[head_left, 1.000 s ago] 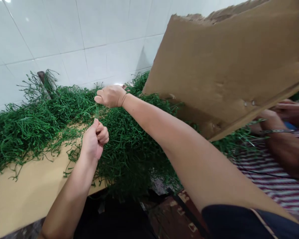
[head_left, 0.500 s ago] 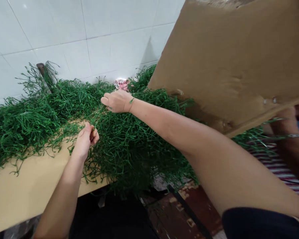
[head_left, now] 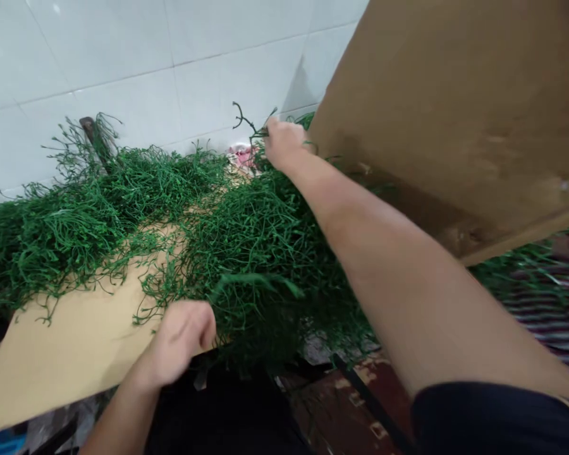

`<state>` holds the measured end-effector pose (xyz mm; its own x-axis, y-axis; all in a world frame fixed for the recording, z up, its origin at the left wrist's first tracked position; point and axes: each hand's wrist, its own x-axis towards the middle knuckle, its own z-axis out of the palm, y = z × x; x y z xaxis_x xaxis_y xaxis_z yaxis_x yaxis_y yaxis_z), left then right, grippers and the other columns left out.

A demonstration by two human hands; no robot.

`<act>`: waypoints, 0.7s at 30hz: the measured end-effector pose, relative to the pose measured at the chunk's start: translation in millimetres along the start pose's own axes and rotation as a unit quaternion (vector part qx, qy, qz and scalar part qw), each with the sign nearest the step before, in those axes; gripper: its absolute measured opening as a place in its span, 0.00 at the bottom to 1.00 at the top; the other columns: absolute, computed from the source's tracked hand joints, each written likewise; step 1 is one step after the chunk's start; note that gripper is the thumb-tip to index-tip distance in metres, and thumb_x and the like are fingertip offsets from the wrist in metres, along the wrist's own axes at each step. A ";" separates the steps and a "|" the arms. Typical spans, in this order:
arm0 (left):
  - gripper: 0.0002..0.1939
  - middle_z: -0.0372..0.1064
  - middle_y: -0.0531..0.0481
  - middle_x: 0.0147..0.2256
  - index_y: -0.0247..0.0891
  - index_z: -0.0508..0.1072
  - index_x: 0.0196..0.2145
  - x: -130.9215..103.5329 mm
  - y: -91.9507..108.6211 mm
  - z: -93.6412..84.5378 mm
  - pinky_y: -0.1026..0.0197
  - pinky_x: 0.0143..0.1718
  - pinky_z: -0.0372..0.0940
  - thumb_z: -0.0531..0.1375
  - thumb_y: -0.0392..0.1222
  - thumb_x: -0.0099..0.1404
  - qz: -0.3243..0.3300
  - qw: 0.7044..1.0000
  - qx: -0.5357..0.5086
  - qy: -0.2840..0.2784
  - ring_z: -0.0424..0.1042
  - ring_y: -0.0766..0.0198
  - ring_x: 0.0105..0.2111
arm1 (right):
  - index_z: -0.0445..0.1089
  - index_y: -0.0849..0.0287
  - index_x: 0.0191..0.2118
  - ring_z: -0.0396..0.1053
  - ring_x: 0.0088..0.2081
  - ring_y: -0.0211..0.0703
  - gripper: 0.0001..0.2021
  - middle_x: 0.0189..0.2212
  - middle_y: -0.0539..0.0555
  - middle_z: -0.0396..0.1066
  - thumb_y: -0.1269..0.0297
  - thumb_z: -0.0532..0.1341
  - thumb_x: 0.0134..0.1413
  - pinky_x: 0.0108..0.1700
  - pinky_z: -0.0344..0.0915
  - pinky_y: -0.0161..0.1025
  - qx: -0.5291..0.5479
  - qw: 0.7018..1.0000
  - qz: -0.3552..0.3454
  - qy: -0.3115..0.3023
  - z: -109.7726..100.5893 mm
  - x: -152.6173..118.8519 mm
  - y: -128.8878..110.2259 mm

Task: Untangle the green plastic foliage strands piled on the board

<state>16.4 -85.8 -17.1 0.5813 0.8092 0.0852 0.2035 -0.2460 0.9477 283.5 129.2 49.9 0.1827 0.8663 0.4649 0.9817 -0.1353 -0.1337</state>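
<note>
Right hand (head_left: 284, 142): is poised beyond the nearer heap, close to the wall side; its fingers are closing in a pinch around a thin stem.
Pinched sprig (head_left: 244, 117): is sticking out leftward from those fingertips, forked, dark green, its tips standing out against the tiled wall (head_left: 114, 57).
Left hand (head_left: 183, 338): is hovering low at the front edge of the tan board (head_left: 76, 341), back of hand uppermost; fingers are curling inward, and cannot tell whether they are gripping anything.
Blurred sprig (head_left: 260, 281): is showing as a pale green smear just up and right of the left hand; contact unclear.
Nearer heap (head_left: 251, 234): green sprigs are lying tangled between the two hands, spilling over the board's front edge.
Left heap (head_left: 66, 227): more sprigs are spreading along the wall side of the board; a brown upright piece (head_left: 89, 129) is rising from them.
Pink-and-white item (head_left: 243, 155): is sitting by the wall, just left of the right hand.
Brown cardboard (head_left: 455, 114): is leaning large over the right side.
Striped cloth (head_left: 550, 316): is showing beneath it, far right.
</note>
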 end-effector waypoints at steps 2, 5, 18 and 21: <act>0.25 0.57 0.52 0.19 0.38 0.61 0.18 13.1 -7.5 -7.4 0.62 0.27 0.54 0.44 0.53 0.68 -0.005 0.996 0.043 0.072 0.58 0.68 0.22 | 0.66 0.66 0.45 0.64 0.31 0.37 0.17 0.32 0.59 0.70 0.59 0.49 0.62 0.33 0.55 0.37 0.038 0.998 -0.041 -0.004 -2.8 -6.0 -3.1; 0.23 0.61 0.52 0.22 0.37 0.65 0.23 43.4 -13.4 -17.0 0.63 0.28 0.55 0.45 0.53 0.67 0.013 0.992 0.091 0.083 0.60 0.67 0.25 | 0.66 0.63 0.35 0.61 0.28 0.37 0.16 0.25 0.53 0.64 0.52 0.55 0.57 0.33 0.57 0.38 0.144 0.974 -0.168 -0.046 -11.2 -24.2 -27.9; 0.17 0.66 0.46 0.38 0.36 0.69 0.39 60.0 -23.4 -39.9 0.58 0.40 0.63 0.55 0.52 0.61 0.034 0.959 0.187 0.209 0.66 0.63 0.36 | 0.53 0.59 0.22 0.49 0.22 0.30 0.15 0.17 0.44 0.51 0.66 0.56 0.58 0.29 0.49 0.35 0.383 0.881 -0.215 -0.173 -39.0 -91.3 -52.5; 0.26 0.61 0.40 0.49 0.36 0.65 0.48 63.0 -31.6 -45.2 0.55 0.45 0.64 0.59 0.54 0.56 0.044 0.931 0.202 0.302 0.66 0.59 0.44 | 0.51 0.59 0.21 0.47 0.22 0.30 0.16 0.17 0.44 0.50 0.69 0.56 0.57 0.28 0.47 0.35 0.395 0.869 -0.220 -0.201 -34.0 -104.6 -63.5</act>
<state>10.9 -3.0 -27.8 0.0858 0.8984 0.4306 0.5267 -0.4078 0.7458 203.8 30.8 39.5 -0.3906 0.8698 0.3014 0.5794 0.4867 -0.6538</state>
